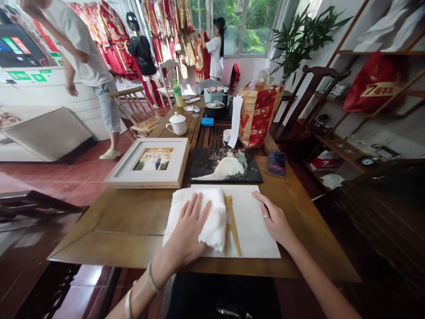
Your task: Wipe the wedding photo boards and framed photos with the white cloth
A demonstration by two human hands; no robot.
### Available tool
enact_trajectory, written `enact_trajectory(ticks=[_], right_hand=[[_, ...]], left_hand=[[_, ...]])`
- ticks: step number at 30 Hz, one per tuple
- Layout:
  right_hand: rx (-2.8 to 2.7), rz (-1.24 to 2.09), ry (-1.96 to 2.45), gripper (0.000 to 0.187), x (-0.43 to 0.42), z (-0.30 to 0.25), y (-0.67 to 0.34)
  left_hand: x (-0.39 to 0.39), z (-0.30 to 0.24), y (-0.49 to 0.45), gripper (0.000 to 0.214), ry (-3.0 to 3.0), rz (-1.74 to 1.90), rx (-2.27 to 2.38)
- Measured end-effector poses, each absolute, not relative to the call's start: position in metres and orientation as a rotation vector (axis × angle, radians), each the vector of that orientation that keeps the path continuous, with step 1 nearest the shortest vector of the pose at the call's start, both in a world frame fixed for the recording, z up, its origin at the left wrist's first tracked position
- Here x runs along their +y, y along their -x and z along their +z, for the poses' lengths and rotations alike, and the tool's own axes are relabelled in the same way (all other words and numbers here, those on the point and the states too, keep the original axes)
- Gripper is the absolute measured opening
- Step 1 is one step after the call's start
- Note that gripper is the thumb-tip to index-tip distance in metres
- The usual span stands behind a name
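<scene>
My left hand (192, 223) lies flat with fingers spread on a folded white towel (213, 212). The towel covers the left part of a white board (255, 239) on the table near me. Two narrow gold-coloured strips (234, 226), joined near the top like a folding stand, lie on the board just right of the towel. At the board's right edge, my right hand (275, 219) rests with its fingers stretched out, touching the surface. Beyond the board are a dark wedding photo panel (226, 166) and, to its left, a pale wooden picture frame (149, 184) holding a small photo.
On the wooden table (126, 221) stand a lidded white cup (177, 124), a green bottle (178, 94), a blue box (207, 122), a red-and-brown paper bag (260, 115) and a small blurred item (276, 163). Several people are farther back, near hanging red garments (113, 40). Shelves line the right.
</scene>
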State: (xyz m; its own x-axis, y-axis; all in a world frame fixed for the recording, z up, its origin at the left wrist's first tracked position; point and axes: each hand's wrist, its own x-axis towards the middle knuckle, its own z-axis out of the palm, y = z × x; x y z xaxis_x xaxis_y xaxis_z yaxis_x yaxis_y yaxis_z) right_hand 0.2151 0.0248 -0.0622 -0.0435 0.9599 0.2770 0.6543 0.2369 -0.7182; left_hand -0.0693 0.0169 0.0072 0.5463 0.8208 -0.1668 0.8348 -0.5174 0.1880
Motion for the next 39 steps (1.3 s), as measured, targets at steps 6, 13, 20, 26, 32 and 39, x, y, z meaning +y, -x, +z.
enact_trajectory(ticks=[6, 13, 20, 26, 32, 39], right_hand=[[-1.773, 0.523, 1.485, 0.041, 0.024, -0.062, -0.215], [-1.778, 0.492, 1.465, 0.041, 0.025, -0.063, -0.216], [-1.784, 0.529, 1.486, 0.041, 0.024, -0.061, -0.216], [-1.785, 0.514, 1.475, 0.040, 0.025, -0.063, -0.216], [-1.778, 0.489, 1.460, 0.040, 0.025, -0.064, -0.216], [-1.763, 0.478, 1.459, 0.040, 0.025, -0.065, -0.217]], left_hand=[[-0.044, 0.009, 0.083, 0.101, -2.546, -0.096, 1.295], [0.016, 0.020, 0.071, 0.087, -2.538, -0.128, 1.367], [0.075, 0.019, 0.059, 0.060, -2.576, -0.051, 1.436], [0.035, 0.020, 0.059, 0.083, -2.561, -0.102, 1.418], [-0.046, -0.001, 0.072, 0.111, -2.464, -0.313, 1.328], [-0.046, 0.003, 0.067, 0.102, -2.425, -0.235, 1.234]])
